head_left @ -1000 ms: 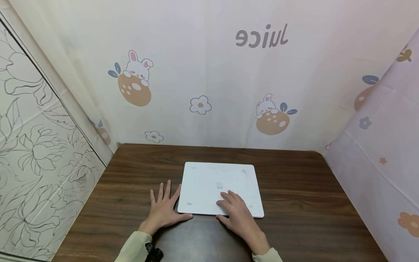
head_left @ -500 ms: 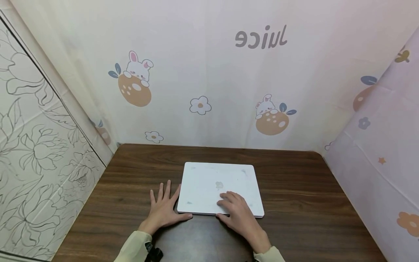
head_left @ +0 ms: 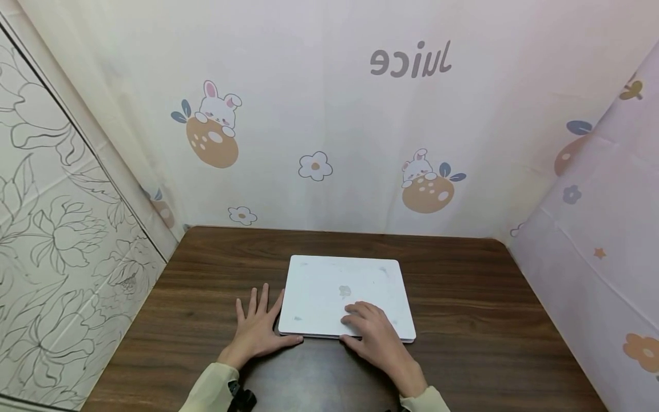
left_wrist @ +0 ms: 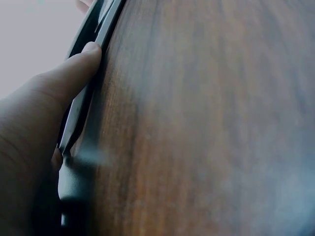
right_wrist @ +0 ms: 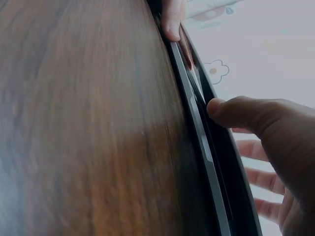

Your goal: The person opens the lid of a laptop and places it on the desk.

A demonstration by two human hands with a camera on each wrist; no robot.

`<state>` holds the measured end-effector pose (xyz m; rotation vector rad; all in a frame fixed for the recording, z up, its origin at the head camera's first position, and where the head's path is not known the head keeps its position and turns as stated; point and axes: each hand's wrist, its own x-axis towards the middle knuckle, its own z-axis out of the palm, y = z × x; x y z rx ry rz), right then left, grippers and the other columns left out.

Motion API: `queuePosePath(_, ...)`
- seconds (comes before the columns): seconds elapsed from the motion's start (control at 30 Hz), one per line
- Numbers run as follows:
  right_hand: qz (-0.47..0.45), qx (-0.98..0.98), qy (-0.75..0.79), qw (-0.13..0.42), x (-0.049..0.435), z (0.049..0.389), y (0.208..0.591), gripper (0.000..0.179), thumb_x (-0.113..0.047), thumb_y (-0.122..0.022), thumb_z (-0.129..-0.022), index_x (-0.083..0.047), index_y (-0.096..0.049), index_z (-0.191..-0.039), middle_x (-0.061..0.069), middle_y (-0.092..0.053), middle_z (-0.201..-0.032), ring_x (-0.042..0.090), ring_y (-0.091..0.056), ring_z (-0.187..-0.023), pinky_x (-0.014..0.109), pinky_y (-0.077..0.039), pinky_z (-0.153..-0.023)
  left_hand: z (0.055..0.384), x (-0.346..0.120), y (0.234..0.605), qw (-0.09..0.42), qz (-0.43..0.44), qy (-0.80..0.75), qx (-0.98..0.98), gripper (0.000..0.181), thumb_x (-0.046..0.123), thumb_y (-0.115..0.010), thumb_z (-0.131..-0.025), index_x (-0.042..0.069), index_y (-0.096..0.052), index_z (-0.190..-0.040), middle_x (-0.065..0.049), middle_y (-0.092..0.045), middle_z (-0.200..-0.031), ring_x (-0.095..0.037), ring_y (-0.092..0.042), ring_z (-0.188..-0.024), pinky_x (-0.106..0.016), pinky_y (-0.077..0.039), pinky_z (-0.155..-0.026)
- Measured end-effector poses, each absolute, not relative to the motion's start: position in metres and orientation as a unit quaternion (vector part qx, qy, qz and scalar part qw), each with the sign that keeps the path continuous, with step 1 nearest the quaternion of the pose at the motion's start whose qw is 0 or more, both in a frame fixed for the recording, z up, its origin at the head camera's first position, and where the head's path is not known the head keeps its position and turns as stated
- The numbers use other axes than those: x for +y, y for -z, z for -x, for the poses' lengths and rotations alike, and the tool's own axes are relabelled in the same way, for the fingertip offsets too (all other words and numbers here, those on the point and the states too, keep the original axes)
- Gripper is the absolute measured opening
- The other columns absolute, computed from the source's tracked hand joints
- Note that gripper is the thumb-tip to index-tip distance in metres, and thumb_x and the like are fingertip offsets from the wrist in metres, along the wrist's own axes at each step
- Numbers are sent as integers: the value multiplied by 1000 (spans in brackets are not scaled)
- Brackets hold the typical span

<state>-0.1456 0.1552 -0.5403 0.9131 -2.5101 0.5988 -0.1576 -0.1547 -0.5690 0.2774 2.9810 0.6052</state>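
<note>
At the far left, a pale cloth panel [head_left: 56, 246] is covered with line-drawn flowers. Beside it, the left hand [head_left: 257, 336] is laid on the table [head_left: 463, 297] with its fingers spread wide, the index finger along the laptop's [head_left: 319, 309] left side. In the left wrist view, its thumb is shown set on the thin front edge; how hard it is pressed cannot be told.

In the middle, the laptop is borne by dark brown, streaky wood. From above, the flat, round-cornered white lid [head_left: 334, 272] looks almost closed — yet in the right wrist view a narrow wedge is revealed between the silver base [right_wrist: 212, 182] and the lid's dark, glossy inner side [right_wrist: 228, 162].

By the right hand [head_left: 378, 343] the lid is pinched: the thumb is placed at the dark inner side, the fingers over the outer face. At the far right, soft creased cloth [head_left: 607, 223] is printed with flowers.
</note>
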Motion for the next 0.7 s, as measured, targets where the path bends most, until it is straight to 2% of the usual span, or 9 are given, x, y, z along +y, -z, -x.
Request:
queuePosePath(0.2, -358, -877, -237, 215, 158, 150, 540, 23, -24, -93, -76, -19, -78, -93, 1, -73, -110, 22, -67, -107, 47, -56, -89, 159, -154, 566, 59, -87, -186, 977, 123, 94, -60, -68, 33, -18, -166, -17, 0, -174, -47, 6, -158, -75, 10, -118)
queuePosePath(0.43, -381, -862, -250, 221, 159, 153, 539, 20, -20, -93, -76, -18, -77, -89, -1, -72, -106, 18, -67, -101, 44, -57, -83, 158, -154, 566, 49, -89, -197, 975, 122, 92, -63, -69, 31, -21, -166, -19, -3, -173, -48, 3, -158, -75, 9, -117)
queuePosePath(0.7, -392, -853, -254, 233, 158, 154, 535, 21, -18, -93, -76, -17, -77, -90, -1, -73, -103, 15, -67, -98, 40, -56, -79, 158, -154, 569, 47, -89, -207, 973, 124, 92, -64, -67, 32, -20, -165, -18, 0, -174, -47, 6, -158, -74, 13, -117)
